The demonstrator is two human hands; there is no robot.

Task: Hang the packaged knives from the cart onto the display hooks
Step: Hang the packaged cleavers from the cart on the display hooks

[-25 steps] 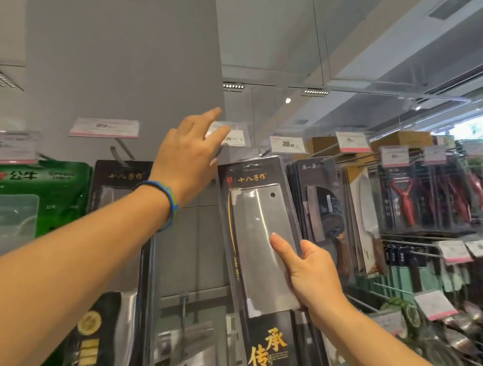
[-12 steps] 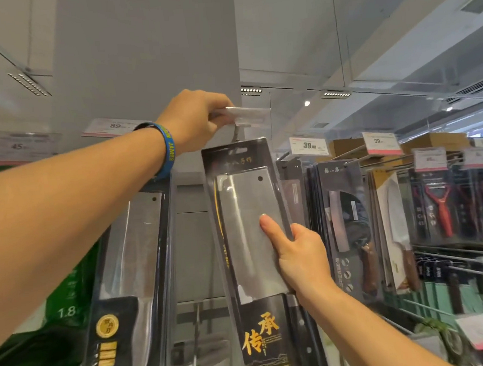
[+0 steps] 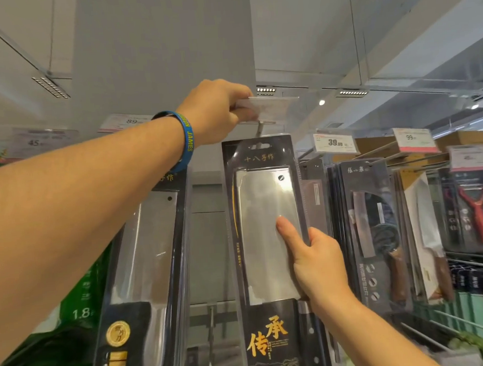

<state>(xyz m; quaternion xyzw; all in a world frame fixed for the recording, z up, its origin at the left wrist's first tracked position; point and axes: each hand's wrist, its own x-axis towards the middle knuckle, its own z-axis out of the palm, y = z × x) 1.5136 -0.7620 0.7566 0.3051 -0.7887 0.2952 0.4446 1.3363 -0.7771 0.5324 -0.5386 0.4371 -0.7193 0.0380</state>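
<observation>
"Lifting the clear price flap with our left hand is what opens the way. Its fingers are curled round the flap's near edge, tipping it up off the hook just below, in the upper middle of the frame."

"And our right hand grips the knife pack by its right edge, thumb flat on the clear front over the blade, fingers behind. The pack stands upright in the middle of the frame, with its hang hole right at the hook's tip. Whether the hook is through the hole, we can't tell."

"Then we should go by feel. We hold the pack square to the hook, bring the hole level with the tip and push straight back toward the wall; a tilted card would likely catch. We'd release the flap only once the pack's weight hangs on the wire."

"Our grip sits low on a tall pack, so the top may wobble. Slow seems better."

"What crowds us?"

"Another cleaver pack hangs just to the left, partly behind our forearm, with a gap between the two. To the right, a row of dark knife packs sits near our knuckles, so we'd slide back without swinging sideways."

"Further right are price tags and a red peeler by the frame's edge. Green boxes fill the lower left. The cart isn't in view."
</observation>
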